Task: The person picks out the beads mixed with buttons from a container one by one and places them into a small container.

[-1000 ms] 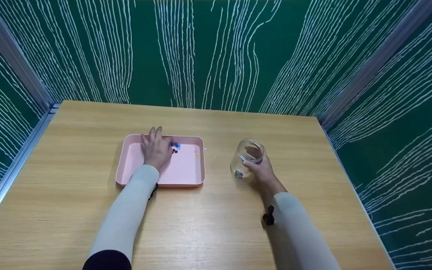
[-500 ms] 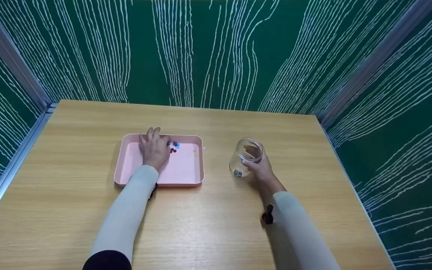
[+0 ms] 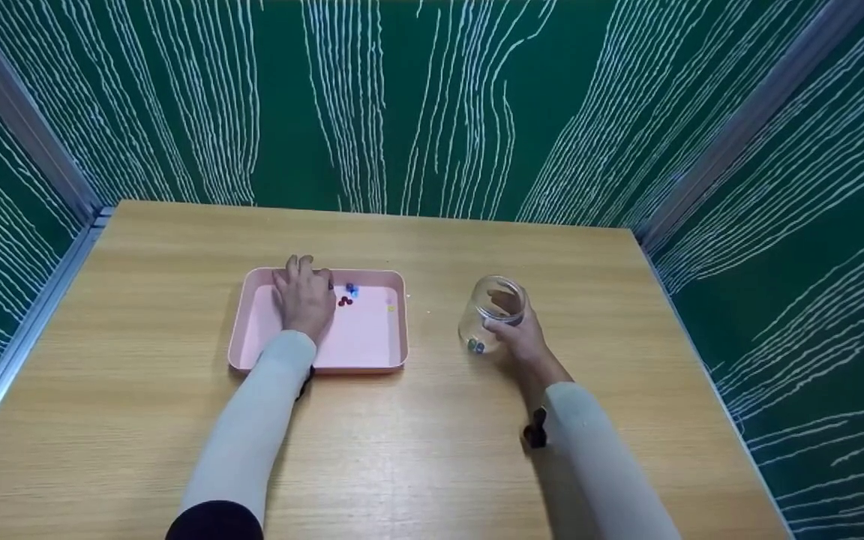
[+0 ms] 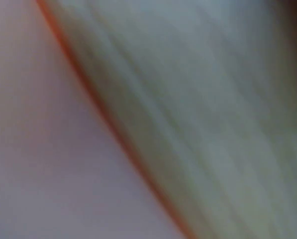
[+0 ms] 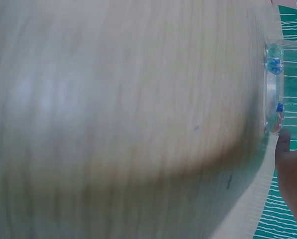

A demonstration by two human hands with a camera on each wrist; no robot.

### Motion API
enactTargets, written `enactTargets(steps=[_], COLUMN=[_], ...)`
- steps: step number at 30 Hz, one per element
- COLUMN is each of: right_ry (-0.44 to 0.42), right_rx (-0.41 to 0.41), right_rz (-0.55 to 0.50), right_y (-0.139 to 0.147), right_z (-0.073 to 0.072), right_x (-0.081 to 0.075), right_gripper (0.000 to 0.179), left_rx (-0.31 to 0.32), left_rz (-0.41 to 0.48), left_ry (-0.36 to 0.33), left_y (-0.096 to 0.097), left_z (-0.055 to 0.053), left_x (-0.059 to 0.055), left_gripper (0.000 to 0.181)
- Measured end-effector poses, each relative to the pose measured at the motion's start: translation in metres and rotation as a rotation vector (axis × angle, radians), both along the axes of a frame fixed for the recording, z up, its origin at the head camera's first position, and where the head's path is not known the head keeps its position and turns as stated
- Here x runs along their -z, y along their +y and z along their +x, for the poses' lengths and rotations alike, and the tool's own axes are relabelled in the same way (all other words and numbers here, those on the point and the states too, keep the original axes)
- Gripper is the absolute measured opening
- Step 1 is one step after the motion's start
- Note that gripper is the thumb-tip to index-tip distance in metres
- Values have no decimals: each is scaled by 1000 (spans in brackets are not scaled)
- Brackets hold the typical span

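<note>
In the head view my left hand (image 3: 304, 304) reaches into a pink tray (image 3: 372, 369), back up. A small dark blue bead (image 3: 331, 286) shows at the edge of its thumb and index finger, which look pinched together; the fingertips are partly hidden. To the right of it lie blue beads (image 3: 352, 289), dark red beads (image 3: 345, 301) and a yellow bead (image 3: 391, 308). My right hand (image 3: 526, 337) grips a clear glass jar (image 3: 477, 319), tilted with its mouth toward me. Glass marbles (image 5: 275, 65) with blue inside rest at its bottom.
Both tray and jar are on a light wooden table (image 3: 372, 450). Small pale specks lie between them. Green walls (image 3: 432, 112) with white wavy lines stand behind and at both sides. The left wrist view is blurred, showing mostly sleeve.
My left hand has moved slightly left inside the tray, and the dark blue bead at its fingers has moved with it, away from the other beads. The right hand and jar hold still.
</note>
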State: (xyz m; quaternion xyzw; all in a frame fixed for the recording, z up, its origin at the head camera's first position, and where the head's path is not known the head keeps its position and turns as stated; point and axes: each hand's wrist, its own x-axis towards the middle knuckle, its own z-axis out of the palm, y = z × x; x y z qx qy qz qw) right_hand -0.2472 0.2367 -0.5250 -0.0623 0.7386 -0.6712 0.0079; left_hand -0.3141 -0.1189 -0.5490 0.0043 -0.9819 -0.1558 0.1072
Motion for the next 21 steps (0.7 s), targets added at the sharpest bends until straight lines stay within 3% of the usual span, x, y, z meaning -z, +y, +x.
enactTargets(steps=[8, 21], right_ry=[-24, -26], right_rx=[-2, 21], right_rz=[25, -48], right_y=[-1, -2], right_z=[0, -1], right_x=[0, 1], right_gripper=[75, 74], left_rx=[-7, -25], left_rz=[3, -14], left_ry=[-21, 8], left_y=[-2, -3], left_z=[0, -1], left_x=[-2, 1], left_gripper=[29, 29])
